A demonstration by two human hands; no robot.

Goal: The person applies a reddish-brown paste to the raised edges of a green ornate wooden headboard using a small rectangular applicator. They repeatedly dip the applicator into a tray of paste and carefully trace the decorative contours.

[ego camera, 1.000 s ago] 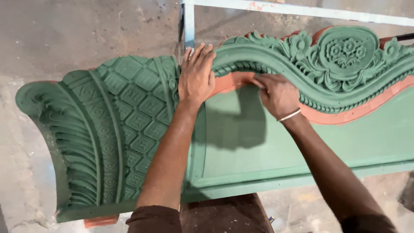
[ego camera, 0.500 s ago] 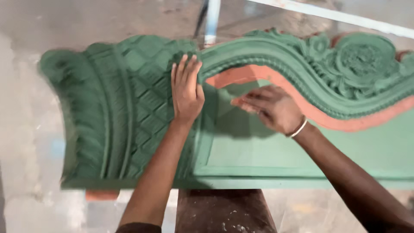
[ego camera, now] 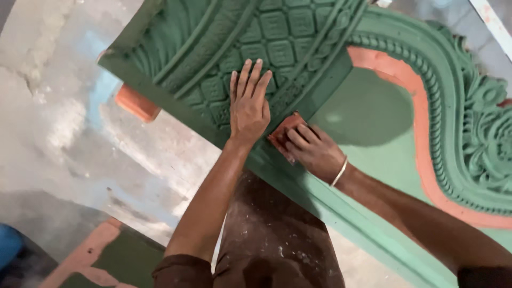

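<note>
A large carved wooden panel [ego camera: 373, 112], painted green with an orange-brown curved band [ego camera: 421, 122], lies across the view. My left hand [ego camera: 248, 104] rests flat, fingers spread, on its diamond-patterned carved section. Just beside it, my right hand [ego camera: 312, 152], with a metal bangle on the wrist, presses a small reddish-brown piece of sandpaper [ego camera: 282, 132] against the panel's lower green frame.
An orange block [ego camera: 137, 103] props the panel's lower left edge. Below is a stained concrete floor [ego camera: 69, 138]. Another green and orange piece [ego camera: 101, 256] lies at the bottom left, with a blue object [ego camera: 8, 245] at the far left edge. A pale metal bar [ego camera: 493, 21] crosses the top right.
The view has swung and closed in, so the panel now lies diagonally. My right hand moved from the orange band down to the frame beside my left hand.
</note>
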